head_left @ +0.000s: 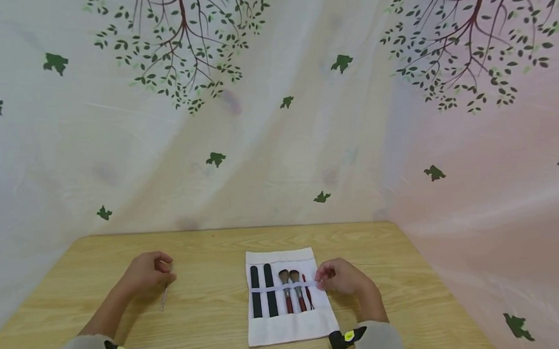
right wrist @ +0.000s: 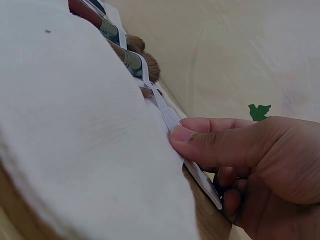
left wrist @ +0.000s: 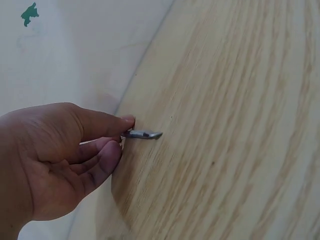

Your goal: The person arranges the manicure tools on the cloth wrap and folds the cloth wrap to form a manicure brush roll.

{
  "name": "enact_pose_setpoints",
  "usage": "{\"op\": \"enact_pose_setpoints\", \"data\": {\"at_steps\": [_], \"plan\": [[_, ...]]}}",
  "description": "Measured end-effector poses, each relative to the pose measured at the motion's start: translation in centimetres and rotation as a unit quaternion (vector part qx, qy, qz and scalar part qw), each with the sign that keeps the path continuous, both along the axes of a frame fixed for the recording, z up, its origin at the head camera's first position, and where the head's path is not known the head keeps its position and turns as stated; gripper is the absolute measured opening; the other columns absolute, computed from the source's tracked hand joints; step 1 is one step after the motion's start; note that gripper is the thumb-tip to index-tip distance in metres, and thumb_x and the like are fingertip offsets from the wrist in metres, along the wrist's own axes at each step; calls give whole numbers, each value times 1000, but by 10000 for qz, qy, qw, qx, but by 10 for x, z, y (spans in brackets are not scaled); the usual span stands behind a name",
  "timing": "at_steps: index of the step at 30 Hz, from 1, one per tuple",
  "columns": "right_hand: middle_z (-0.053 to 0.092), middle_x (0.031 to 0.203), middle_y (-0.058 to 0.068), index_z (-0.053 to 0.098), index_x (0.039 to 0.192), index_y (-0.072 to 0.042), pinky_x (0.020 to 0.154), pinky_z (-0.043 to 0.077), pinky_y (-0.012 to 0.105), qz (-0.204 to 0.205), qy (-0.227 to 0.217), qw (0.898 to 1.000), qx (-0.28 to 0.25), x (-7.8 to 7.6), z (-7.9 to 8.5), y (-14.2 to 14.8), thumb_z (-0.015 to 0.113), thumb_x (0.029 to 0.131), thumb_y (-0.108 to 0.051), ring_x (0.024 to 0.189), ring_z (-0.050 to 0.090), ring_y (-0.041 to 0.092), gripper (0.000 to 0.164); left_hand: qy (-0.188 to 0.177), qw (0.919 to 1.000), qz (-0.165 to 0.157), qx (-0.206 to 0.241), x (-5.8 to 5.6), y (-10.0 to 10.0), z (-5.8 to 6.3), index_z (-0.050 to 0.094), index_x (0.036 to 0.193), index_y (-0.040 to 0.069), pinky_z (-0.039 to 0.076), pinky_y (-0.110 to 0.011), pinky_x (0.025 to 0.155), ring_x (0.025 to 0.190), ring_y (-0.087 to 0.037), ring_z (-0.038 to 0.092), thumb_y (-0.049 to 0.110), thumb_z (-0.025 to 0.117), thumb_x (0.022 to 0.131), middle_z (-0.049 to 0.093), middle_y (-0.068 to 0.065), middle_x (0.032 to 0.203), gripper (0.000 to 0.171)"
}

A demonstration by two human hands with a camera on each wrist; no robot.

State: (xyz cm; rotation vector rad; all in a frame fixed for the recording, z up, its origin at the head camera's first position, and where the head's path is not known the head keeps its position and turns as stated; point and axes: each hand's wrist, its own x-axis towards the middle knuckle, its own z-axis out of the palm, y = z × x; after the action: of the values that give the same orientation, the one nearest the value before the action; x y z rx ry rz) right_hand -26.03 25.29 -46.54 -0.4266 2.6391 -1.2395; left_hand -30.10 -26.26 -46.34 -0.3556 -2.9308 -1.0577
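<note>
Over the left part of the table, my left hand (head_left: 146, 271) pinches a thin silvery metal tool (head_left: 164, 300) between thumb and fingers. In the left wrist view its flattened, slanted tip (left wrist: 152, 135) sticks out past the fingertips; its exact kind I cannot tell. A white fabric brush roll (head_left: 290, 330) lies spread out at the centre. Thumb and forefinger of my right hand (head_left: 345, 276) pinch the white elastic band (right wrist: 169, 116) at the roll's right edge. Under the band sit two black strips (head_left: 270, 283), two makeup brushes (head_left: 295, 277) and a slim red tool (head_left: 307, 291).
The wooden table (head_left: 207, 331) ends at a pale cloth backdrop (head_left: 271, 196) printed with branches and green birds. Each sleeve carries a black wrist camera, the right one (head_left: 342, 340) close by the roll's lower right corner.
</note>
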Motion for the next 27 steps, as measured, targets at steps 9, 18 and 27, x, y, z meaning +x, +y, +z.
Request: {"op": "enact_pose_setpoints", "data": {"at_steps": [9, 18, 27], "plan": [[57, 77, -1, 72, 91, -4, 68, 43, 27, 11, 13, 10000, 10, -2, -3, 0, 77, 88, 0, 76, 52, 16, 7, 63, 10000, -6, 37, 5, 10, 0, 70, 107, -6, 53, -32, 64, 75, -17, 65, 5, 77, 83, 71, -5, 83, 27], [58, 77, -1, 72, 91, -4, 68, 43, 27, 14, 33, 10000, -10, -2, -3, 0, 77, 88, 0, 76, 51, 16, 7, 282, 9993, -249, -9, 8, 14, -3, 72, 105, -4, 54, -32, 68, 80, -16, 66, 4, 71, 88, 71, -3, 87, 19], [59, 78, 0, 73, 90, -8, 68, 43, 28, -66, 30, 9999, 116, -2, -1, -1, 76, 90, -2, 76, 52, 16, 7, -27, 9978, -586, 292, 7, 14, 9, 73, 113, -3, 56, -32, 73, 91, -21, 66, 8, 67, 97, 72, -7, 99, 21]]}}
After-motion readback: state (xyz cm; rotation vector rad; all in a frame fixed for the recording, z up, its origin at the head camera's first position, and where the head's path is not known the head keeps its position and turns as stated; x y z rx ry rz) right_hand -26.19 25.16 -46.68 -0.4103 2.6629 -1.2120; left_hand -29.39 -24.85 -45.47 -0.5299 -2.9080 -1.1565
